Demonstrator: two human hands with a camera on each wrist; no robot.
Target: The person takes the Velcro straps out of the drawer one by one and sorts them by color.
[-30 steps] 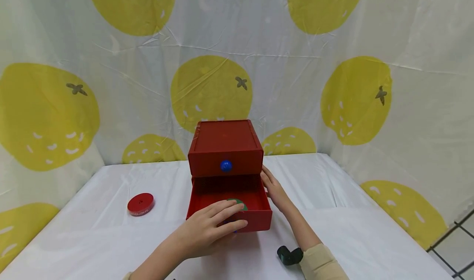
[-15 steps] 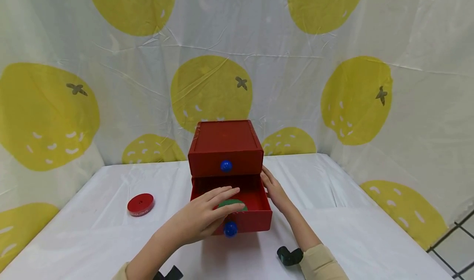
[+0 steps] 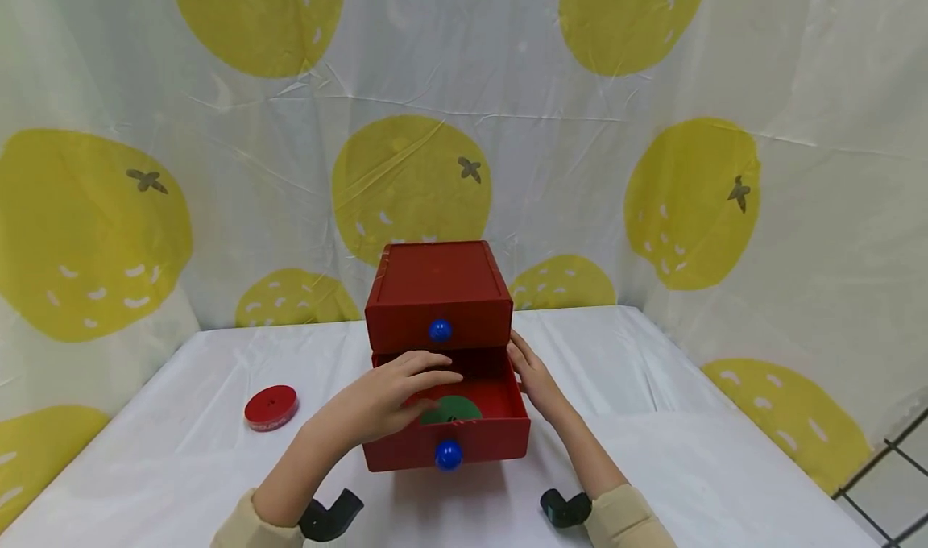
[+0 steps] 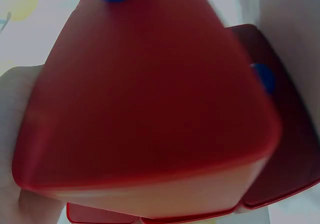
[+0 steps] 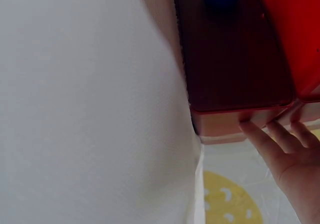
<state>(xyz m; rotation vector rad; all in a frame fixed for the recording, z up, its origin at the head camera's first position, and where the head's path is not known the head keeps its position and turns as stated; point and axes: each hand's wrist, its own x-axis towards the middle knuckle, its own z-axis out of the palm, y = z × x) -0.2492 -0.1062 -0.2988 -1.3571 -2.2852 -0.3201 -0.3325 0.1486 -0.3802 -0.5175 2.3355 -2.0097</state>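
Observation:
A red two-tier drawer box [image 3: 438, 278] stands in the middle of the table. Its lower drawer [image 3: 493, 439] is pulled out and holds a green disc [image 3: 457, 408], partly covered by my left hand [image 3: 387, 395]. That hand is over the drawer's left side with loosely bent fingers, gripping nothing. The left wrist view shows the drawer front [image 4: 145, 94] up close and only part of the left hand [image 4: 12, 144]. My right hand [image 3: 535, 376] rests against the box's right side. In the right wrist view, the right hand's fingertips [image 5: 248, 126] touch the red side wall.
A red flat roll [image 3: 271, 408] lies on the white-covered table [image 3: 181, 483], left of the box. Black angled pieces are by each wrist, one on the left [image 3: 329, 516] and one on the right [image 3: 565, 508]. A curtain with yellow fruit prints [image 3: 413, 185] hangs behind.
My left hand has lifted from the lower drawer's front and shifted up and left, uncovering the blue knob and more of the green disc. The right hand stays at the box's side.

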